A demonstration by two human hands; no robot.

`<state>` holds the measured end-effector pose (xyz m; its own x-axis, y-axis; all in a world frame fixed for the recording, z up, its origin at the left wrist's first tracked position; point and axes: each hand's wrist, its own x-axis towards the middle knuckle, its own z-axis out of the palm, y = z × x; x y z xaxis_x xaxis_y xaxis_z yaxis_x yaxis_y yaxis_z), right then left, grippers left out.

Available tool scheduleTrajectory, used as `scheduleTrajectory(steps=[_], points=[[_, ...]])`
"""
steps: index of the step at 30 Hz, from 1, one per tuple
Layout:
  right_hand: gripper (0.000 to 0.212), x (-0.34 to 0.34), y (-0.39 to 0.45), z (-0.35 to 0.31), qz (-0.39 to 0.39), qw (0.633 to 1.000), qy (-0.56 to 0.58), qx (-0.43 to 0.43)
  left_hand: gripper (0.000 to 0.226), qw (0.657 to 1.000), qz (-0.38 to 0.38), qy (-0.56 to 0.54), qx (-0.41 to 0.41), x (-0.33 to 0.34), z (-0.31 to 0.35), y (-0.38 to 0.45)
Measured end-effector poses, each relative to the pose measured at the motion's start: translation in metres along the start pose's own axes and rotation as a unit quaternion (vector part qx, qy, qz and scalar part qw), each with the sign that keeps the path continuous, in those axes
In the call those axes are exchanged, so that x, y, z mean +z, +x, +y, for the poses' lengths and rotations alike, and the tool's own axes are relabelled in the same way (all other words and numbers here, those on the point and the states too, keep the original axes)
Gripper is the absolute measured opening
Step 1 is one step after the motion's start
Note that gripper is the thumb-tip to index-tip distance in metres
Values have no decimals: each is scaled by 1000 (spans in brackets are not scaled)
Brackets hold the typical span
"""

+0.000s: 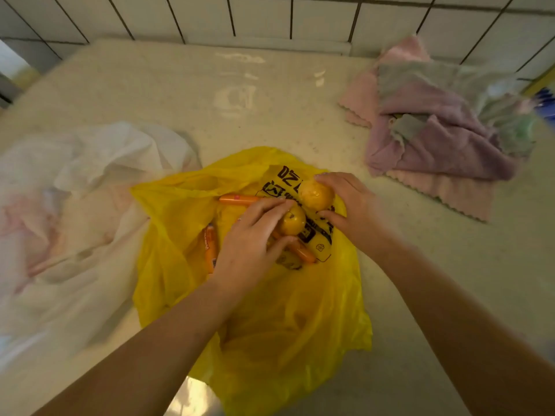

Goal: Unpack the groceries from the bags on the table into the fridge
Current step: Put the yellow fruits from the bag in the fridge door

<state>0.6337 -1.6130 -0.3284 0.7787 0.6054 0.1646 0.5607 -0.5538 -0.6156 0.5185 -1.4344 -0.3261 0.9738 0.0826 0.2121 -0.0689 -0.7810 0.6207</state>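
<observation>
1. White tiled wall (270,16) w/ dark grout runs along 12 o'clock; below it a pale speckled table (180,94), glossy w/ light glare near centre.
2. Yellow plastic bag (285,310) lies open at centre, spreading toward 6 o'clock, black print on its far side.
3. Left hand (249,244) reaches in from 7 o'clock, fingers & thumb curled round a yellow round fruit (292,222) inside the bag.
4. Right hand (351,205) comes from 4 o'clock, fingers & thumb wrapped on a second yellow fruit (315,195), just at 1 o'clock of the first; the two fruits are touching or nearly so, can't tell which.
5. Orange sausage sticks also in the bag: one (237,199) at 11 o'clock of left hand, one (210,247) at its 9 o'clock, one (303,252) partly under the fingers at 4 o'clock.
6. White crumpled bag (90,181) sits at 9 o'clock of the yellow one, edges touching, w/ pinkish contents showing through, blurred.
7. Pile of pink/purple/grey cloths (435,136) at 2 o'clock, well apart from the bags.
8. Blue object (546,103) at 3 o'clock edge, too cut off to ID.
</observation>
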Motion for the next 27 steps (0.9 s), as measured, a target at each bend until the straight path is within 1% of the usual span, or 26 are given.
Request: scheduleTrajectory(steps=[3, 7, 12, 16, 20, 23, 27], points=[[61, -3, -6, -39, 22, 1000, 19, -9, 55, 999, 40, 5, 8, -28, 2, -22], [59, -2, -10, -101, 37, 998, 29, -45, 55, 993, 115, -4, -15, -75, -1, -62], [61, 19, -18, -190, 19, 992, 55, -112, 52, 977, 207, 10, -41, -145, -16, -135], [63, 55, -36, -268, 2, 982, 34, -187, 54, 958, 269, 27, -97, -197, -32, -216], [58, 103, -67, -351, -32, 968, 52, -244, 55, 933, 324, 56, -145, -246, -46, -309], [54, 144, -94, -413, -60, 956, 67, -280, 55, 916, 345, 78, -191, -281, -55, -386], [56, 199, -129, -488, -114, 938, 80, -317, 57, 884, 376, 111, -254, -321, -68, -480]])
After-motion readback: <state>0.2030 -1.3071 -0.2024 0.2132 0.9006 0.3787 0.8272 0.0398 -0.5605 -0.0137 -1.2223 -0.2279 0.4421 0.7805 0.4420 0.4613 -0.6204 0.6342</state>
